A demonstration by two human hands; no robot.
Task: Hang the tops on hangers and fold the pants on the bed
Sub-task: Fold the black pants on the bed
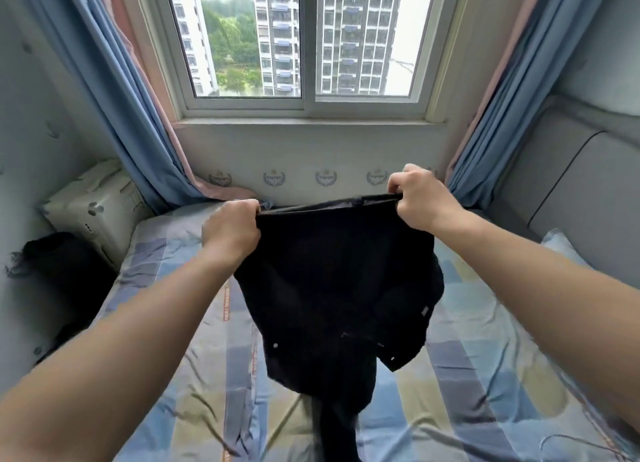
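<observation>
- Head view: a black garment [339, 281] hangs at the centre of the frame, held up by its top edge over the bed [485, 375]. Its lower end trails down toward 6 o'clock and reaches the striped sheet.
- The left hand [230, 231] grips the edge's 9 o'clock corner. Its fingers [242, 207] are curled tight over the hem, knuckles toward the camera.
- The right hand [420, 198] grips the 3 o'clock corner, a little higher. Its fingers [398, 184] pinch the hem, so the edge is stretched taut between the two hands.
- Small metal studs and a small tag show on the cloth — whether it is a top or pants I cannot tell.
- A window [308, 46] is at 12 o'clock, with blue curtains at 10 o'clock [114, 98] and 2 o'clock [512, 98].
- A white box [93, 212] sits at 9 o'clock, with a dark heap [59, 264] just beside it, nearer the camera.
- A grey padded headboard [571, 184] is at 3 o'clock — a pale pillow [561, 247] lies at its foot.
</observation>
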